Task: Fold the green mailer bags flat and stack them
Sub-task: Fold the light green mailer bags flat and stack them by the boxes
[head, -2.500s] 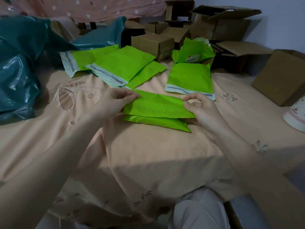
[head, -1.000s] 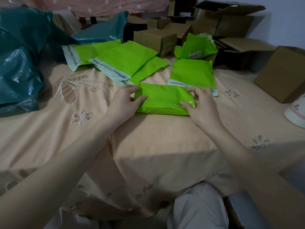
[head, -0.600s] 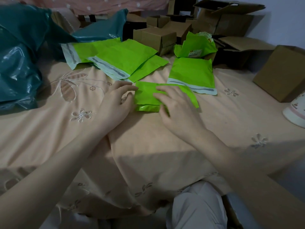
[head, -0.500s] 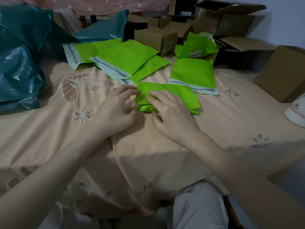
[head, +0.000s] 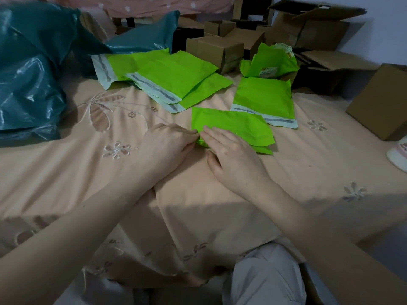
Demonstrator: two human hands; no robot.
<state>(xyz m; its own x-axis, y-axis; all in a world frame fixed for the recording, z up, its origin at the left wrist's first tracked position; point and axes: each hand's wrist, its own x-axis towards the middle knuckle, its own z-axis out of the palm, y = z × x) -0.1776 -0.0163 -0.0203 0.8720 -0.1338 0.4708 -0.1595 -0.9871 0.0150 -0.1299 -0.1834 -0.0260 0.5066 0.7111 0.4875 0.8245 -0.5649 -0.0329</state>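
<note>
Peach cloth [head: 220, 194] with stitched flowers covers the work surface, creased and hanging over the near edge; dim room, pale wall at far right. Folded green bag [head: 233, 125] sits mid-cloth, on top of another folded green bag [head: 263, 149] that shows only as a strip along its lower right edge. Left hand [head: 167, 144] palm down at the top bag's left end, fingers nearly straight and together, tips on the corner, pressing rather than gripping. Right hand [head: 231, 155] palm down over the lower left part of the bag, fingers spread loosely and flat, index tip meeting the left fingertips at the corner; nothing pinched that can be seen. Unfolded green bag [head: 264, 97] with a pale sealing strip lies flat just behind, touching the folded one at its near edge. Loose overlapping pile of green bags [head: 174, 78] further left and back. Crumpled green bag [head: 271, 60] with a label stands against cardboard boxes [head: 218, 50] along the back. Big dark teal plastic sack [head: 28, 73] fills the left side. Brown box [head: 381, 104] at right edge, white object [head: 398, 155] partly cut off beyond it. Knee in light trousers [head: 264, 278] at bottom.
</note>
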